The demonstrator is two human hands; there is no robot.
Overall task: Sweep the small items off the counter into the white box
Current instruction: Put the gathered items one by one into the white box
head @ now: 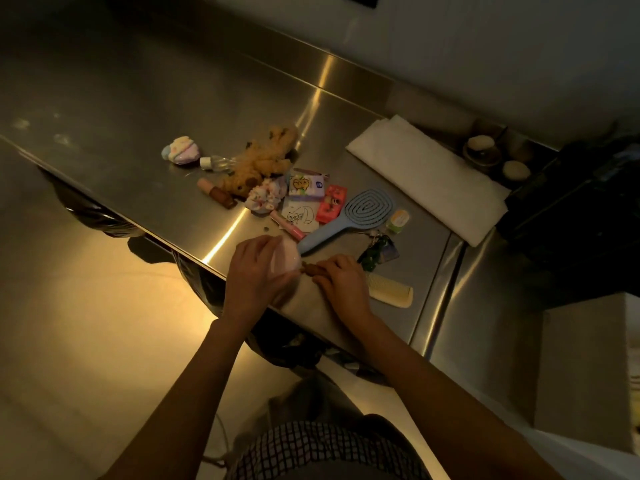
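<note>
Head view: left hand grasps pale pink rounded object at steel worktop near edge; right hand fingers pinch small brown item. Advice: sweep low, toward that edge.

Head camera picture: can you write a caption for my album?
Two hands at a steel counter near a blue brush, comb and teddy.

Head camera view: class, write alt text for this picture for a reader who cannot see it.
A person's left hand holds a pale pink object at the near edge of a steel counter while the right hand pinches a small brown item. Behind lie a blue hairbrush, cream comb, plush toy and other trinkets.
</note>
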